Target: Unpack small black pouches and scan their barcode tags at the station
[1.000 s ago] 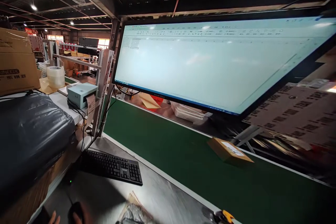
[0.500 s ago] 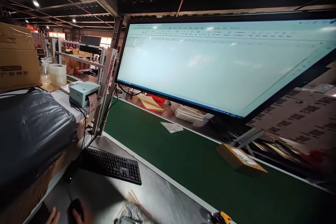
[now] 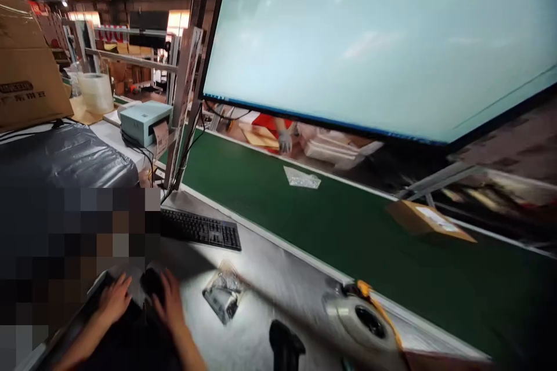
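Observation:
My left hand lies at the near left of the metal worktop, fingers stretched out and nothing in them. To its right is a black mouse. My right hand is open along the mouse's right side, fingers apart; whether it touches the mouse I cannot tell. Beyond the hands lies a black keyboard. A clear plastic bag with something dark inside rests to the right. Farther right are a black handle-shaped device, cut off by the lower edge, and a blurred tape roll with yellow parts.
A green conveyor belt runs behind the worktop, carrying a cardboard box and a clear packet. Above hangs a large monitor. A label printer stands left. Another person's gloved hand shows beyond the belt.
The view has tilted down, bringing both hands and the tape roll further into sight. My right hand was on the mouse and is now at its side. A co-worker's gloved hand has appeared.

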A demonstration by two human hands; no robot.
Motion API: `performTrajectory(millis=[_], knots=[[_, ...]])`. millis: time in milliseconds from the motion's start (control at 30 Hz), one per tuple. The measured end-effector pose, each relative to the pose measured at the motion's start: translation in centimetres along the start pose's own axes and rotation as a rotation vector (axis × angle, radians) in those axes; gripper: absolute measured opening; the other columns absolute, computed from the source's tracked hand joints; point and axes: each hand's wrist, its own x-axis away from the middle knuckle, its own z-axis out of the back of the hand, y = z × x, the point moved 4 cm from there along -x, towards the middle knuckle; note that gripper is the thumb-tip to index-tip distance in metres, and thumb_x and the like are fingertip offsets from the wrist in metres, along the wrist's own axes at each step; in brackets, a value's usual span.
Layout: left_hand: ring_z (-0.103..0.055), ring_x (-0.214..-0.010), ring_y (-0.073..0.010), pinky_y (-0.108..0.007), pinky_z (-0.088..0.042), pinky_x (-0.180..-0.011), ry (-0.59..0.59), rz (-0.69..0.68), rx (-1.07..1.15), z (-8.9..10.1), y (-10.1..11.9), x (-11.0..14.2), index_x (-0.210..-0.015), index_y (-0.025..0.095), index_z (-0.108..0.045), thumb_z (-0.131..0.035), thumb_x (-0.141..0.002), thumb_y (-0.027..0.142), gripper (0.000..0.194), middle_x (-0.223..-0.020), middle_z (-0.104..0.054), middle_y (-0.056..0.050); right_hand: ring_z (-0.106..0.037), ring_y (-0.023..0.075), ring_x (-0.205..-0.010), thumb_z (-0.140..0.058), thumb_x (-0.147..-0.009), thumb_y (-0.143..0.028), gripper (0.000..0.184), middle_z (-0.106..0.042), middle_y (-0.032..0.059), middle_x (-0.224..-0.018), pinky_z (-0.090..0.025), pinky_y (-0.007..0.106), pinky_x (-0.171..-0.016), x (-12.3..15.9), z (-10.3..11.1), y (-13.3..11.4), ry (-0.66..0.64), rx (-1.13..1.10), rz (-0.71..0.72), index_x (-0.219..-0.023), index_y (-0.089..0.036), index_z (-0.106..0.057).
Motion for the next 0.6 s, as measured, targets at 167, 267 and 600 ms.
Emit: performTrajectory(millis=[167,267,600], knots=[[-0.066,-0.125,-0.031,-0.044,-0.051,-0.109,0.187,-0.133,0.194,3.6,3.5,-2.2,-0.142,0.017,-0.063,-0.052,-0.097,0.023,0.047,-0.135,-0.068,-0.018,-0.063,0.0338,-0.128,-0.05,-0.098,-0.041,0.043,-0.065,0.0229,-0.138,-0.054,0.055,-0.109,-0.3,7.9,-0.8,0.138,0.115,-0.161,-0.129,-0.016,-0.066],[-0.068,-0.117,-0.0273,-0.041,-0.053,-0.105,0.258,-0.183,0.304,3.5,4.9,-3.3,-0.141,0.017,-0.062,-0.052,-0.1,0.026,0.043,-0.129,-0.066,-0.015,-0.064,0.0417,-0.124,-0.054,-0.096,-0.05,0.051,-0.067,0.029,-0.127,-0.052,0.066,-0.104,4.0,16.2,1.4,0.49,0.306,-0.282,-0.128,-0.012,-0.066],[-0.072,-0.102,-0.0205,-0.034,-0.061,-0.088,0.594,-0.348,0.673,10.6,11.7,-6.9,-0.135,0.013,-0.062,-0.062,-0.094,0.014,0.041,-0.125,-0.067,-0.014,-0.053,0.0352,-0.038,-0.08,-0.042,-0.064,0.05,-0.054,0.0173,-0.045,-0.041,0.058,-0.042,13.8,30.7,15.2,0.382,-0.173,-1.277,-0.035,-0.033,-0.042]])
